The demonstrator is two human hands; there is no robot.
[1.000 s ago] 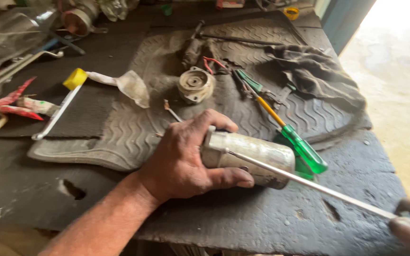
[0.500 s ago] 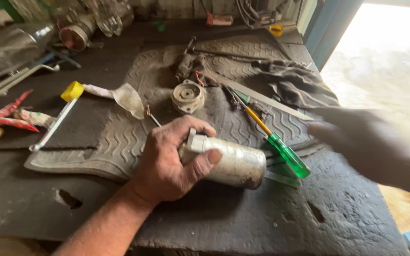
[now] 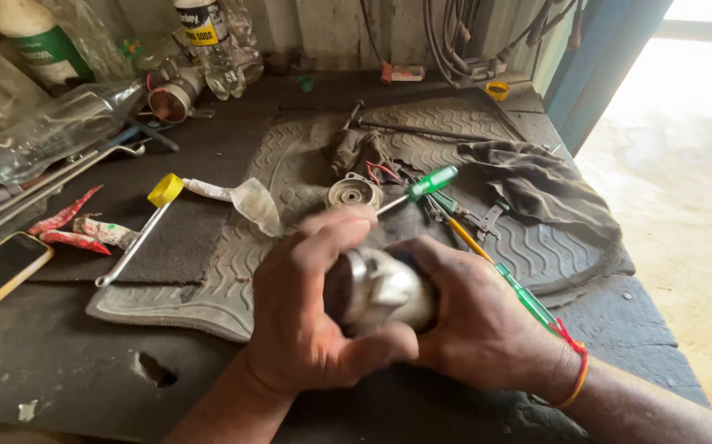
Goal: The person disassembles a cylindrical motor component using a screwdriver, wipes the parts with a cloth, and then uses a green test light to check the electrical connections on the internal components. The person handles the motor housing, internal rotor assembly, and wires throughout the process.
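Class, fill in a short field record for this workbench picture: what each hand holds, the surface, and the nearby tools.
Left hand: grips metal cylinder
Right hand: grips the same cylinder from the other side
Surface: ribbed rubber mat on dark workbench
Tools nearby: green-handled screwdriver, pliers
Also: dark rag, clear plastic bottle

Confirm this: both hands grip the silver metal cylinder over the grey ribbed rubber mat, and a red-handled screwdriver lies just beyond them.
Not quite. In the head view the left hand and right hand do grip the silver metal cylinder over the grey ribbed rubber mat, but the screwdriver lying just beyond them has a green handle, not red.
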